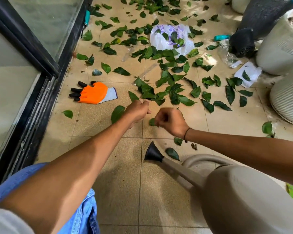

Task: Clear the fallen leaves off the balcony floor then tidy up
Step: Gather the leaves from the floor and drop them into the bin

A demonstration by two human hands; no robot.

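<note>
Green fallen leaves [184, 99] lie scattered over the beige tiled balcony floor [118, 179], thickest in the middle and at the far end. My left hand [139, 110] reaches forward with curled fingers and grips a bunch of leaves [146, 92] that fans out just beyond its fingertips. Just to its right, my right hand [170, 121] hovers above the floor with its fingers curled down, pinching a single leaf [152, 122]. A white plastic bag [161, 42] lies flat on the floor further ahead, with a few leaves on it.
An orange and grey glove [95, 92] lies left of my hands. A beige watering can [235, 191] with a black rose stands near right. White planters [284, 46] and a black pot [242, 43] line the right side. A sliding glass door [32, 68] borders the left.
</note>
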